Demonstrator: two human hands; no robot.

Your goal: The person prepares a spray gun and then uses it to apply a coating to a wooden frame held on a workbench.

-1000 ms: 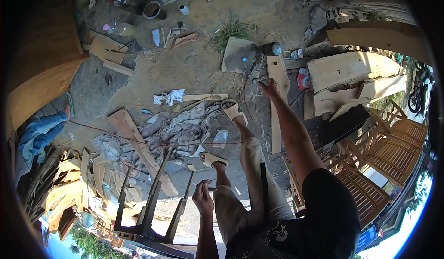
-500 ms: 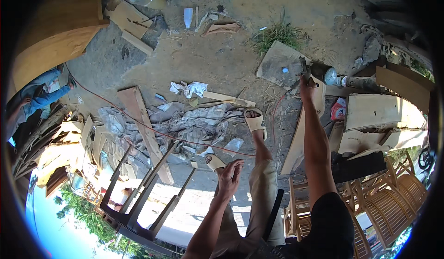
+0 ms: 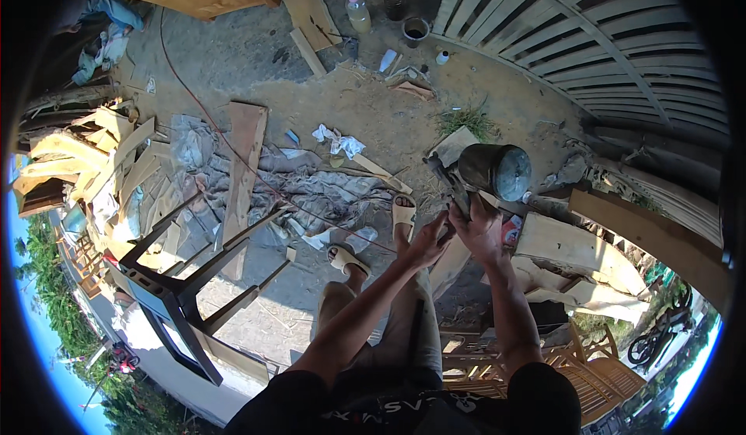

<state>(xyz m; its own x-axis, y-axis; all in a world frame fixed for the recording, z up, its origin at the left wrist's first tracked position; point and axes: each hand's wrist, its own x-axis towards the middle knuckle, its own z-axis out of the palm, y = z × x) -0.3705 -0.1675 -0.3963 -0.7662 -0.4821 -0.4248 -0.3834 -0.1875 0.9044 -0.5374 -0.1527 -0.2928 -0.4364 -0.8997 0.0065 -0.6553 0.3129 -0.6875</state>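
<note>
Above the littered ground (image 3: 311, 97), beside a dark round container (image 3: 478, 167), the right hand (image 3: 480, 229) grasps a dark elongated tool (image 3: 444, 177). Close to it, the left hand (image 3: 427, 241) is partly curled; whether it also grips, I cannot tell. Taking up the tool seems done, while no work with it is visible. Its long axis runs slantwise, the free end pointing forward and leftward.

I see the right fingers (image 3: 469, 222) just right of the left fingers (image 3: 434, 237), with a tool (image 3: 447, 178) ahead and a container (image 3: 496, 172) at the tool's right. Left of them a cloth heap (image 3: 330, 192) lies on the ground (image 3: 284, 93), a plank (image 3: 246, 151) across its left part — in my view, a hose (image 3: 206, 111) crosses both. A legged frame (image 3: 186, 289) is nearer left, chairs (image 3: 571, 384) nearer right — boards (image 3: 579, 247) just beyond them.
</note>
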